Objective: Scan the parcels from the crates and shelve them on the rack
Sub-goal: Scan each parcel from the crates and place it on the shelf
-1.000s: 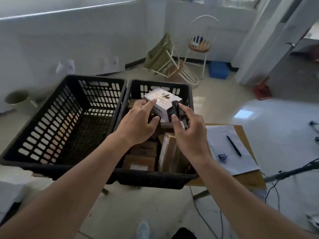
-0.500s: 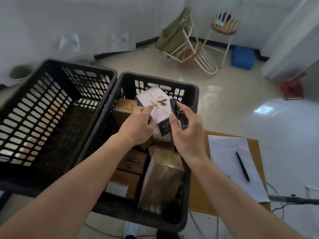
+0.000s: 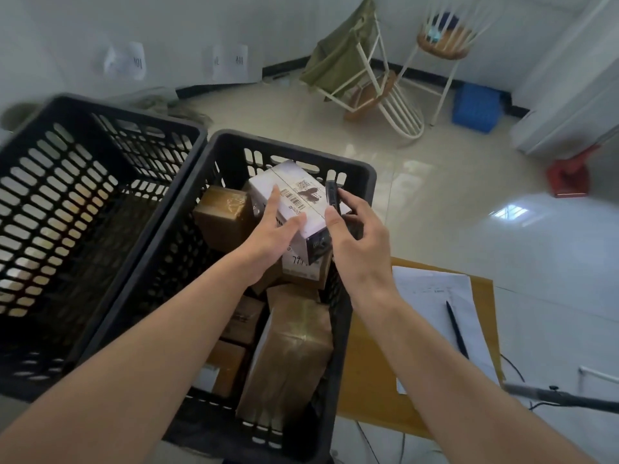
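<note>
A white parcel with a barcode label is held above the right black crate. My left hand grips its near left side, thumb on the top face. My right hand holds a small black scanner against the parcel's right edge. Several brown taped parcels lie in that crate, among them one at the back left and a large one near the front. The left black crate looks empty. The rack is out of view.
A wooden table at the right carries a sheet of paper with a black pen. White chairs, a blue bin and a red dustpan stand on the tiled floor beyond. A cable and stand lie at lower right.
The camera has tilted down and closer to the crates. The white parcel has turned so its barcode face points up, and both hands keep their hold.
</note>
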The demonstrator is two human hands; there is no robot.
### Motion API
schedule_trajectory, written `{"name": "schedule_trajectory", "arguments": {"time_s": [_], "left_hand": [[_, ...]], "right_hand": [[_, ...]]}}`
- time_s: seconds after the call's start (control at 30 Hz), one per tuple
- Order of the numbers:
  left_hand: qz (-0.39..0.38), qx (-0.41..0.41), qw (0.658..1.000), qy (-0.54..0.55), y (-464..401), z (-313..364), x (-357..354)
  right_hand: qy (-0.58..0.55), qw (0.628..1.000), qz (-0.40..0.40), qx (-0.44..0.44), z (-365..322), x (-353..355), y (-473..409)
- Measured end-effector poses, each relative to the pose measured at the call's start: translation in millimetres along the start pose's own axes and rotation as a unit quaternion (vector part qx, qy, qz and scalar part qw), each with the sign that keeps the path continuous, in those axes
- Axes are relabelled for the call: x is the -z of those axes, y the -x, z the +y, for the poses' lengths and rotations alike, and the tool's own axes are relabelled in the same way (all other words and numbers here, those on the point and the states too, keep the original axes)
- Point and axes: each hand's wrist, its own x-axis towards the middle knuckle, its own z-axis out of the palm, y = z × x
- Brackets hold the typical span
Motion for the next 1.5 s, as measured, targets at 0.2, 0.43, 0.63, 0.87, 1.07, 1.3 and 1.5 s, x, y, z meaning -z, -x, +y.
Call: {"name": "schedule_trajectory", "arguments": {"time_s": [0.2, 0.43, 0.63, 0.87, 1.07, 1.3, 1.5], "left_hand": [[0.008, 0.009, 0.992, 0.127, 3.3, -7.8, 6.7], [-0.030, -0.074, 0.993, 0.086, 35.6, -8.5, 23.4], [-0.017, -0.158, 0.987, 0.014, 66.9, 9.6, 45.3], [0.050, -0.234, 0.968, -0.073, 92.4, 13.7, 84.2], [0.076, -0.252, 0.958, -0.116, 104.7, 13.8, 113.3], [0.077, -0.274, 0.948, -0.141, 114.3, 16.6, 144.9], [0.138, -0.300, 0.903, -0.274, 123.2, 23.4, 174.8]], "right_hand": [[-0.110, 0.990, -0.019, -0.084, -7.2, 3.5, 6.4], [-0.314, 0.921, -0.105, -0.207, -28.2, 3.4, 26.4], [-0.373, 0.887, -0.149, -0.229, -42.5, -2.8, 45.3], [-0.352, 0.885, -0.180, -0.247, -50.1, -24.2, 64.6], [-0.330, 0.901, -0.196, -0.203, -55.3, -46.0, 75.6], [-0.031, 0.978, -0.193, 0.079, -67.0, -53.7, 75.4], [0.224, 0.928, -0.197, 0.221, -77.1, -58.7, 77.0]]}}
